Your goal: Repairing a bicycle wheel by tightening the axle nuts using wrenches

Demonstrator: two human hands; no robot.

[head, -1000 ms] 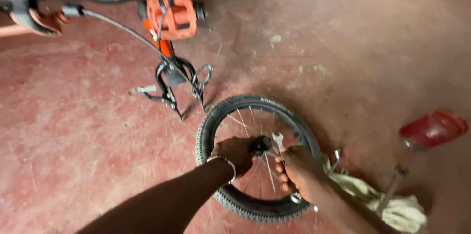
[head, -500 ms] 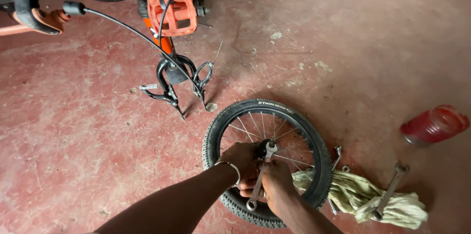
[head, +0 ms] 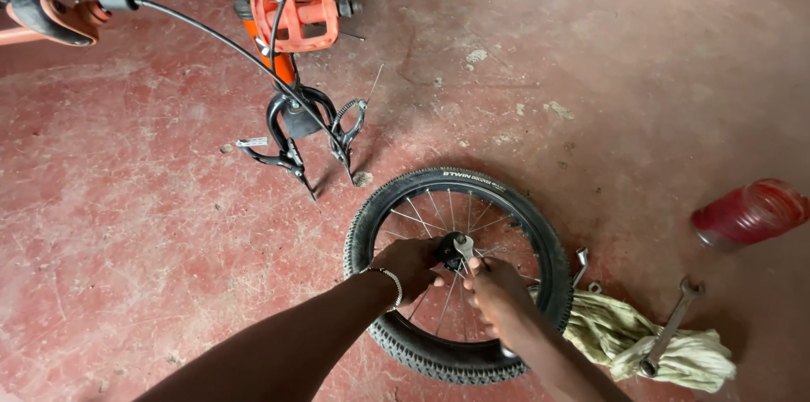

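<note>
One wheel (head: 460, 271) lies flat; the left hand (head: 411, 267) curls onto its hub while the right hand (head: 498, 294) grips one wrench (head: 464, 248) there.

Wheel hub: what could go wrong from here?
The wrench in the right hand sits on the hub nut at an angle; it may slip into the spokes. The left hand alone steadies the wheel, flat on the floor, so it may spin.
</note>
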